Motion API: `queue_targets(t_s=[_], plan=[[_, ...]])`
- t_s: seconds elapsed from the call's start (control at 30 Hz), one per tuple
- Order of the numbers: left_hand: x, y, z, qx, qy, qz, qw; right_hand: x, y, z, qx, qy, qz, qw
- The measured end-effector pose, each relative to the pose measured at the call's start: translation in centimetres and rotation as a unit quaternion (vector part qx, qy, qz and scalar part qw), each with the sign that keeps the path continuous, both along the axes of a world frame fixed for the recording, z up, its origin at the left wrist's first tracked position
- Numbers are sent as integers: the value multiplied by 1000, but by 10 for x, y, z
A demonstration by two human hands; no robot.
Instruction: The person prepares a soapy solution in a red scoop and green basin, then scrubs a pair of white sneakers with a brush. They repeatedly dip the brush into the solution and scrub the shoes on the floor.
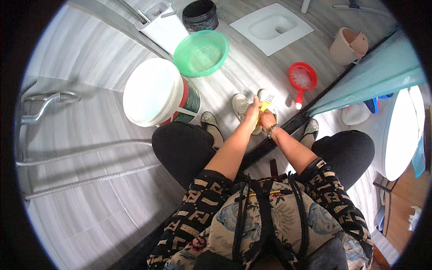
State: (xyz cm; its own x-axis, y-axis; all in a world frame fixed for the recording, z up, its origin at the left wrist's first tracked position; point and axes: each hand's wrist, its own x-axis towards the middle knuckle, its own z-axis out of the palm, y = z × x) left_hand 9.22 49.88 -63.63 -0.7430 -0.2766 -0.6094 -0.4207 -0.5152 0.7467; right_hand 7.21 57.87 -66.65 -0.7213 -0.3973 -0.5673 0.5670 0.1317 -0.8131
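A pair of white lace-up shoes is in front of me on the grey floor. My left hand (253, 110) is closed at the side of the right-hand shoe (266, 95), with its fingertips partly hidden. Against that shoe my right hand (268, 119), wearing a beaded bracelet, closes round a slim yellow brush (264, 107); its bristles are hard to make out. The left-hand shoe (240, 106) stands just beside my left hand, touched by neither hand as far as I can see.
A red dipper (299, 87) of suds lies to the right. Leftward are a big white bucket (173, 114), green basin (182, 67), black bucket (200, 24) and white bin (164, 33). A squat toilet (252, 42) is set ahead. A dark threshold (288, 128) and teal door (369, 81) border the right.
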Motion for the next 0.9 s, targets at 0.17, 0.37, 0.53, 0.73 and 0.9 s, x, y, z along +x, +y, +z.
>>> queue_targets(t_s=[0.17,0.37,0.53,0.73,0.9], plan=[[10,13,17,-107,-31,-78,991,-31,45,20,-26,-105,-5,994],[23,-2,-44,-441,-61,-329,833,-65,100,19,113,-70,-6,991],[30,4,-72,-515,-59,-462,719,-74,106,-5,124,-53,23,991],[36,-13,-81,-546,-106,-497,666,-81,91,2,121,-78,2,990],[25,-10,-74,-554,-88,-618,551,-96,100,-10,118,-68,-32,990]])
